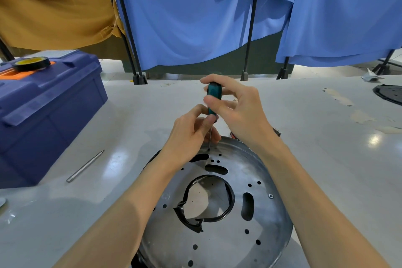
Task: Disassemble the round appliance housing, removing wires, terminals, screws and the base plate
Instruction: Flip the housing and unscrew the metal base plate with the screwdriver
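My right hand (235,109) is pinched round the top of the teal screwdriver (213,99), thumb and fingers closed on the handle, while my left hand (191,139) is closed on its lower end and thin shaft, steadying the tip straight down into a small hole near the far edge of the base plate (217,239). The plate lies flat on top of the round housing, right in front of me on the worktop (304,115), between my forearms.

I judge the plate to be thin stamped metal: stiff, fairly light, slick on its shiny face and probably sharp along the slots and the rim, so I would lift it by the outer edge or hook fingers in the large centre opening, where a black ring (228,206) sits torn and bent. One screw (270,196) shows at the right rim; it is tiny and would roll away easily.

The worktop is smooth, pale and glossy, with scuffed patches to the right. A blue toolbox (43,119) stands at my left with a roll of black tape (31,63) on its lid, and a loose metal bit (84,166) lies just beside it. Blue (195,17) and mustard cloths (50,6) hang behind
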Demonstrator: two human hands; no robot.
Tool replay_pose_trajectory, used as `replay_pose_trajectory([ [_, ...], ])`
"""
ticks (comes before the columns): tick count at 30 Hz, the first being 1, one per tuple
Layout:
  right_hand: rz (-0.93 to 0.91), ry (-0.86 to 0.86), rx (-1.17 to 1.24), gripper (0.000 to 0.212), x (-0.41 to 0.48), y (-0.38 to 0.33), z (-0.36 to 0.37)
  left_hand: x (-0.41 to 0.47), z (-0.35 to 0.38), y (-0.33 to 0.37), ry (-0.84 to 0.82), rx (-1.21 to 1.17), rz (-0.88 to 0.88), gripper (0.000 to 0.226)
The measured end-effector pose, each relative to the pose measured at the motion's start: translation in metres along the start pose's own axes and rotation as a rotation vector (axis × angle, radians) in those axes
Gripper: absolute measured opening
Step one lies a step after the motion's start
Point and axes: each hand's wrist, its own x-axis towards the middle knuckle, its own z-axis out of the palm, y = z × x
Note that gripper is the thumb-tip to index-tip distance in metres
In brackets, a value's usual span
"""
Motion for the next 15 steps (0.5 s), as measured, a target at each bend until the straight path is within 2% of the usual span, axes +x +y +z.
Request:
replay_pose_trajectory([
  [4,-0.023,0.053,-0.033,0.033,-0.0003,0.0005,0.0012,0.0002,0.0006,0.0008,0.028,-0.002,-0.020,0.025],
  [7,-0.016,0.047,-0.024,0.040,0.0004,0.0007,-0.0017,0.0003,-0.0005,0.0011,0.003,-0.058,-0.006,0.018],
  [11,0.015,-0.007,0.050,0.030,0.0002,-0.0001,0.0001,0.0011,-0.0001,0.0003,-0.002,-0.027,-0.025,0.014],
  [15,-0.024,0.030,-0.050,0.028,-0.0008,-0.0001,0.0040,0.0010,0.0002,0.0009,0.031,-0.034,-0.052,0.018],
])
